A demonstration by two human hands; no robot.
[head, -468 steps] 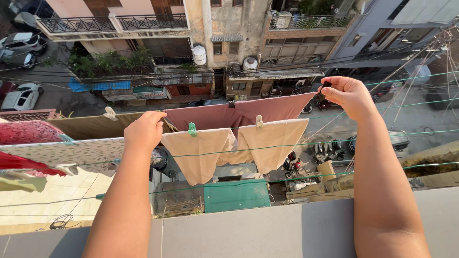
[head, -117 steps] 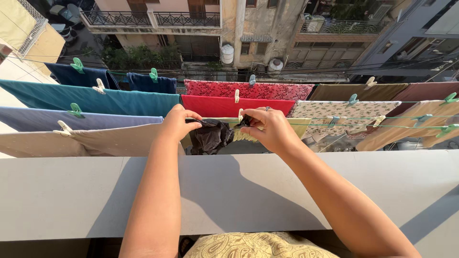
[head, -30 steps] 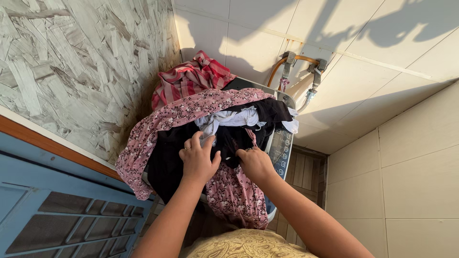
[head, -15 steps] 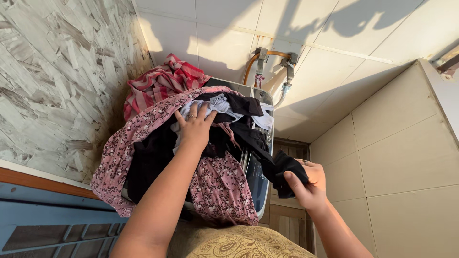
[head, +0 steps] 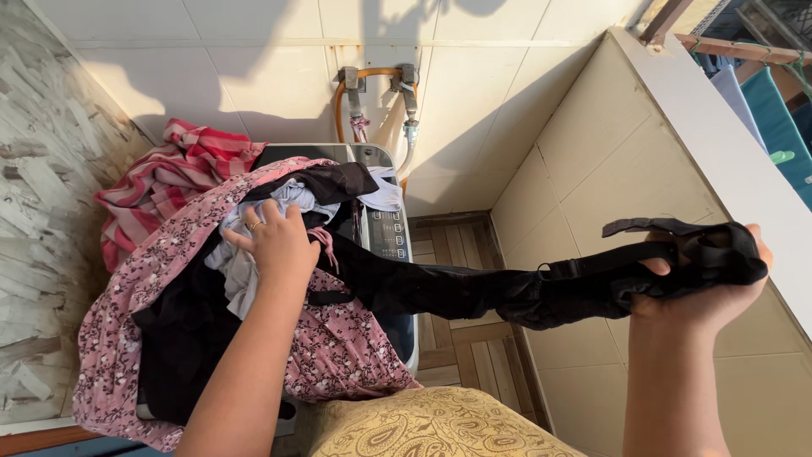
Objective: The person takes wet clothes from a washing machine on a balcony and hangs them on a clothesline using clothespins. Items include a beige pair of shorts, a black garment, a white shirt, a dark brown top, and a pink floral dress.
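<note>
A heap of wet laundry lies on top of a washing machine (head: 385,222): a pink flowered cloth (head: 144,279), a red striped cloth (head: 182,173), black and pale grey pieces. My left hand (head: 275,245) presses down on the pale grey cloth (head: 241,267) in the heap, fingers spread, a ring on one finger. My right hand (head: 706,283) is raised at the right, closed on one end of a long black garment (head: 507,288). The garment stretches taut from my right hand back to the heap.
Cream tiled walls enclose the corner, with taps and an orange hose (head: 372,80) above the machine. A tiled parapet with a grey ledge (head: 719,144) runs along the right; teal and blue cloths (head: 774,118) hang beyond it. Wooden slat flooring (head: 461,254) lies below.
My right hand has pulled the black garment out of the heap, up and to the right, until it is stretched. My left hand stays on the pile. The view has swung right.
</note>
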